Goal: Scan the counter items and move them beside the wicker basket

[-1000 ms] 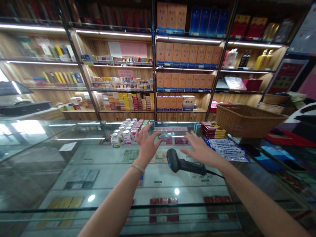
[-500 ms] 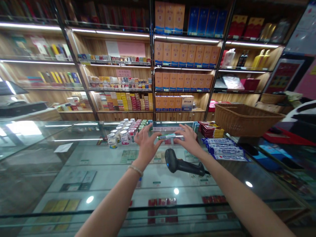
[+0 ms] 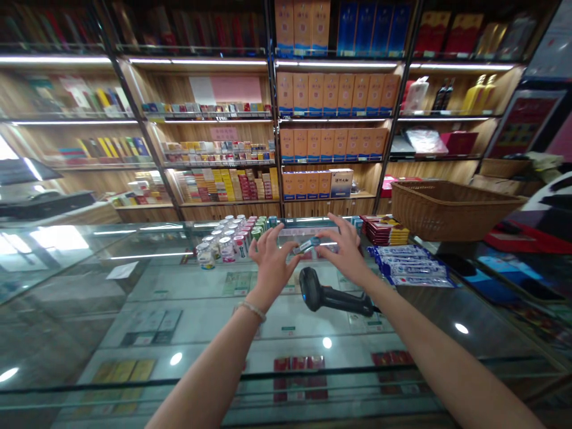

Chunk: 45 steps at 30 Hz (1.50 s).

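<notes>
A small greenish-blue stick pack (image 3: 307,245) is held above the glass counter between my two hands. My left hand (image 3: 273,262) pinches its left end between thumb and fingers, the other fingers raised. At the other end, my right hand (image 3: 343,251) grips it with thumb and fingertip. Just below, a black barcode scanner (image 3: 333,298) lies on the glass, its head to the left. Left of my hands stand several small round containers (image 3: 227,249) in rows, with white, pink and green wrappers.
Blue-white packets (image 3: 413,266) and red boxes (image 3: 384,231) lie right of my right hand. A wicker basket (image 3: 451,211) stands behind them. Stocked shelves (image 3: 330,122) line the back wall. A white paper (image 3: 121,271) lies at left.
The stick pack has turned, its right end now higher and its wrapper face tilted. The view has shifted slightly; both hands keep their hold.
</notes>
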Motion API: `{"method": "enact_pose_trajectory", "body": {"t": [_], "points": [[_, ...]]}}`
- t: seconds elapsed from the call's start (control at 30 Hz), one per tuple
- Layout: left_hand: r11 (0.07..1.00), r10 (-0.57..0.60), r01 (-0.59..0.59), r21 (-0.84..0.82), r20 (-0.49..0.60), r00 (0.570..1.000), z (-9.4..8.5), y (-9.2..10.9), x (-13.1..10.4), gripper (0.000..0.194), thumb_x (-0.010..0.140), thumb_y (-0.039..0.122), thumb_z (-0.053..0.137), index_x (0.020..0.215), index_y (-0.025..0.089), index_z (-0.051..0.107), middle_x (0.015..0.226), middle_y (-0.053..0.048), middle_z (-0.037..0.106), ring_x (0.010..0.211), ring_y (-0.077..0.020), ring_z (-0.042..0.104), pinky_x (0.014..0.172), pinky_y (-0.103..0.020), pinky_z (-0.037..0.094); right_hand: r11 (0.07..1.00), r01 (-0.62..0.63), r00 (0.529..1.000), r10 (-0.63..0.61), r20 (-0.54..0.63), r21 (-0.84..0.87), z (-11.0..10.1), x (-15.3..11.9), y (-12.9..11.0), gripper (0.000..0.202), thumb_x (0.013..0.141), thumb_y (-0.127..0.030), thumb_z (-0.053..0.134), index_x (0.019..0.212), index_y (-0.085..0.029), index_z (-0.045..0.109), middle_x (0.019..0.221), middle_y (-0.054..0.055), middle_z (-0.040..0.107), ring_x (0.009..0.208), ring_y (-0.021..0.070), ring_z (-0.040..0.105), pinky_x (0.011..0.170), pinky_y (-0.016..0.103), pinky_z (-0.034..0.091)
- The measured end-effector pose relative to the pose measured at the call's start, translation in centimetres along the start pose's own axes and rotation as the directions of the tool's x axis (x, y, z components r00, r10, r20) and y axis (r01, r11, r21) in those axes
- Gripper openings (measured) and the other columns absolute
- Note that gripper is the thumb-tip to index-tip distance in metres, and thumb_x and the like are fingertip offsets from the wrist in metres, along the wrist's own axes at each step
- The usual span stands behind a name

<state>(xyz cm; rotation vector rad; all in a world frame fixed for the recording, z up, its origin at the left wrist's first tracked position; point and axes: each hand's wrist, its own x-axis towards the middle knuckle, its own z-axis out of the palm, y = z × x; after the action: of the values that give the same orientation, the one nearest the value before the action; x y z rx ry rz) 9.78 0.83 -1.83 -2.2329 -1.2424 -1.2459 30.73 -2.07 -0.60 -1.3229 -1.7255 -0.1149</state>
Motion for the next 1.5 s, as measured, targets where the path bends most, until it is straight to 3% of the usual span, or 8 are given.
{"method": "enact_pose_trajectory", "body": {"t": [0.47,0.73,0.87,1.0,1.17,1.3,1.5], "points": [[1.0,-0.014,0.014,0.012,-0.011,1.0,-0.4,0.9,0.1,0.029,0.085,0.042,0.076,0.113,0.034,0.074,0.155,-0.009,0.048,0.143,-0.0356,0.04,0.12,-0.062,0.018,0.987,0.082,0.993,-0.093,-0.075,-0.141,-0.1,-0.2,-1.2,0.016,0.093,-0.036,0.066,0.105,-0.029,0.075,0.159,0.005,0.044,0.15,0.0323,0.029,0.12,0.056,0.02],[0.999,0.035,-0.034,0.004,-0.062,0.997,-0.6,1.2,0.2,0.015,0.092,0.04,0.069,0.103,0.035,0.077,0.153,-0.006,0.051,0.143,-0.0332,0.04,0.121,-0.059,0.017,0.976,0.099,0.995,-0.1,0.004,-0.195,-0.2,-0.4,-1.3,0.017,0.095,-0.037,0.065,0.106,-0.031,0.076,0.161,0.004,0.042,0.15,0.0332,0.027,0.118,0.057,0.019],[0.999,0.033,-0.033,-0.001,-0.069,0.997,-0.2,1.4,0.3,0.013,0.091,0.039,0.069,0.1,0.033,0.078,0.153,-0.006,0.052,0.143,-0.034,0.04,0.121,-0.061,0.016,0.971,0.108,0.994,-0.113,-0.01,-0.212,0.0,-0.5,-1.1,0.017,0.095,-0.039,0.066,0.106,-0.032,0.076,0.159,0.004,0.046,0.15,0.0334,0.028,0.117,0.058,0.019],[0.998,0.063,-0.062,0.019,-0.059,0.996,-0.3,1.6,1.4,0.012,0.091,0.036,0.069,0.099,0.031,0.077,0.152,-0.007,0.053,0.142,-0.0356,0.041,0.12,-0.063,0.016,0.958,0.125,0.991,-0.134,-0.018,-0.257,-0.5,0.2,-1.0,0.017,0.095,-0.039,0.066,0.106,-0.032,0.076,0.159,0.004,0.047,0.15,0.0328,0.029,0.118,0.06,0.019],[0.991,0.128,-0.129,0.045,0.014,0.992,-0.4,2.2,4.4,0.011,0.087,0.033,0.072,0.096,0.028,0.076,0.156,-0.008,0.05,0.143,-0.0363,0.04,0.12,-0.065,0.019,0.938,0.156,0.987,-0.156,0.025,-0.309,-2.0,2.2,-0.3,0.018,0.094,-0.039,0.067,0.108,-0.031,0.077,0.162,0.005,0.043,0.152,0.0335,0.026,0.119,0.061,0.017],[0.988,0.148,-0.15,0.03,0.059,0.987,1.1,3.7,6.8,0.007,0.084,0.031,0.074,0.09,0.029,0.077,0.156,-0.006,0.05,0.145,-0.0375,0.037,0.12,-0.069,0.015,0.932,0.129,0.992,-0.125,0.035,-0.338,-3.5,3.4,1.7,0.017,0.094,-0.04,0.067,0.105,-0.031,0.077,0.162,0.005,0.042,0.153,0.0328,0.024,0.12,0.062,0.015],[0.991,0.13,-0.126,-0.041,0.119,0.984,4.7,7.7,8.7,0.005,0.083,0.028,0.075,0.087,0.027,0.077,0.155,-0.007,0.052,0.144,-0.0377,0.039,0.118,-0.072,0.018,0.92,0.071,0.997,-0.075,0.004,-0.385,-6.0,3.4,5.9,0.016,0.094,-0.039,0.068,0.103,-0.03,0.078,0.16,0.005,0.046,0.151,0.0323,0.028,0.118,0.06,0.018]]}}
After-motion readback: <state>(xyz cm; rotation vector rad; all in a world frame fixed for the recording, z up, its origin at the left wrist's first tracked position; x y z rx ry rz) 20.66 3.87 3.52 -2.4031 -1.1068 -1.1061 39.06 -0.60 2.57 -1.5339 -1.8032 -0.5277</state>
